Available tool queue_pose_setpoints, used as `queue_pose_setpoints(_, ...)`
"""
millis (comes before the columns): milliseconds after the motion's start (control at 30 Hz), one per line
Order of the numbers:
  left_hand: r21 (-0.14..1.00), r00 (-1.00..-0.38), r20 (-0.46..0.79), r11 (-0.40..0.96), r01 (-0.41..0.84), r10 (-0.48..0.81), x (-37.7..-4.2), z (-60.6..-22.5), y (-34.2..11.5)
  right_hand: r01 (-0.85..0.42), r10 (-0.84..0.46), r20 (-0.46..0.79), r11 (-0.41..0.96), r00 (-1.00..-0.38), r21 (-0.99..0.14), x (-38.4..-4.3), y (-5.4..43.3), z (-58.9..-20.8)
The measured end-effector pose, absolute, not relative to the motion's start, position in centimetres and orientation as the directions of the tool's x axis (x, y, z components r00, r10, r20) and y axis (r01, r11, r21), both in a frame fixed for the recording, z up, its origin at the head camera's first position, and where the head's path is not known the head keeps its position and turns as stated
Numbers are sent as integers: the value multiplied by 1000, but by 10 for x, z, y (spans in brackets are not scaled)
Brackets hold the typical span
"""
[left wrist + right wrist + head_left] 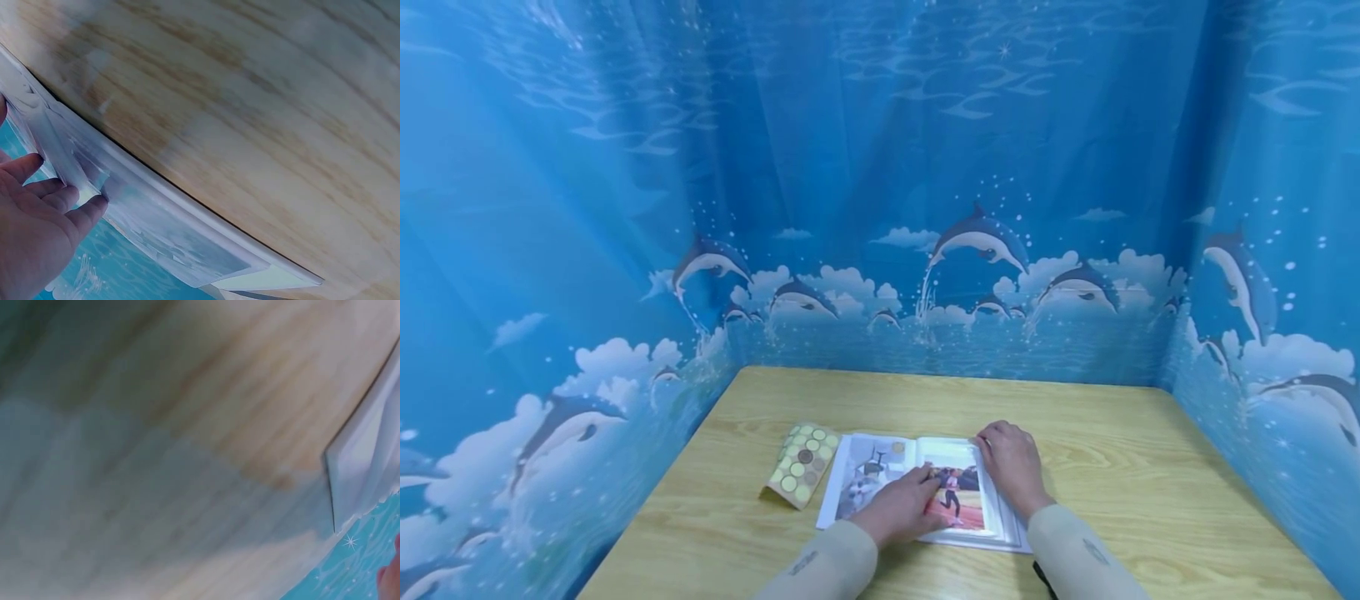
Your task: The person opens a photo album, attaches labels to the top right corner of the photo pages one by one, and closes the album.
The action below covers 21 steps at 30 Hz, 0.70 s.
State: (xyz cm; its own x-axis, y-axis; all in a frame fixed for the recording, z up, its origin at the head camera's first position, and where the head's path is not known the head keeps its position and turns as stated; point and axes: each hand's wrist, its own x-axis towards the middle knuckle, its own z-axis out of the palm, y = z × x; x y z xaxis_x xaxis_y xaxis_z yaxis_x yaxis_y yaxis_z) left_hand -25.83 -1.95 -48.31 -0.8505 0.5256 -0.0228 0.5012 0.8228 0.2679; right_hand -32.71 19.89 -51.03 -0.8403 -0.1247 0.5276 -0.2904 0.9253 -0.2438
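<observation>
The open album (908,451) lies at six o'clock in the head view, on the counter (1120,467). Both pages show a photo, so this spread looks mostly done; a round dot (898,447) marks the left page, none visible on the right (hands hide part). The left hand's (904,505) fingers spread loosely over the runner photo (967,493); the right hand (1015,468) touches the album's two o'clock corner, its grip unclear. Many circles remain on the sheet (803,463) at nine o'clock

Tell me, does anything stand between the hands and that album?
Nothing visible: the left hand rests on the open album, the right hand is at its far right corner. The dotted sheet lies left of it.
</observation>
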Motion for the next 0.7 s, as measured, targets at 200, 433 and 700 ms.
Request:
queue_pose_setpoints(200, 257, -845, -19, 820, 512, 534, -257, -480, -19, -275, -127, 503, 933, -855, -233, -328, 197, -511)
queue_pose_setpoints(433, 254, -844, -25, 820, 513, 536, -258, -480, -18, -274, -138, 484, 935, -864, -224, -329, 195, -513)
queue_pose_setpoints(700, 252, -850, -39, 829, 500, 525, -259, -481, -18, -278, -164, 423, 935, -891, -223, -326, 190, -514)
